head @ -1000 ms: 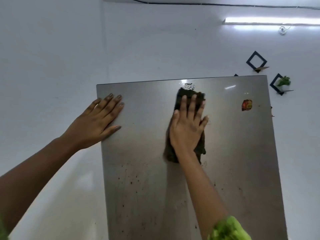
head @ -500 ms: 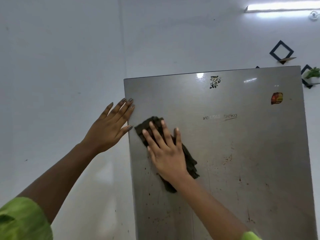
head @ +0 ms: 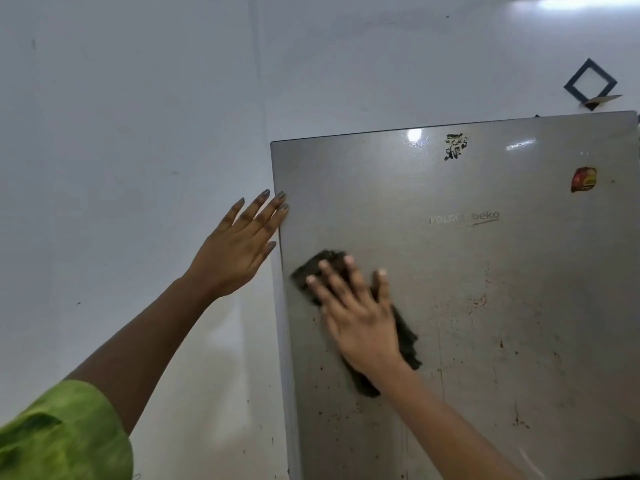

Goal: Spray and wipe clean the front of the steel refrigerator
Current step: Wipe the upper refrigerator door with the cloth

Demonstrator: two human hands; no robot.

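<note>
The steel refrigerator door (head: 502, 271) fills the right half of the head view; brown specks and streaks dot its lower part. A dark cloth (head: 403, 336) lies flat against the door near its left edge. My right hand (head: 360, 317) presses the cloth to the steel with fingers spread and straight. My left hand (head: 239, 247) is flat, its fingertips touching the door's left edge.
A white wall (head: 121, 168) runs along the left of the refrigerator. A black sticker (head: 456, 146) and a red sticker (head: 583, 180) sit near the door's top. A black diamond wall shelf (head: 590, 84) hangs above the refrigerator's right corner.
My right hand slid the cloth from the door's top centre down and left to the left edge. The view shifted left, so the refrigerator now sits further right.
</note>
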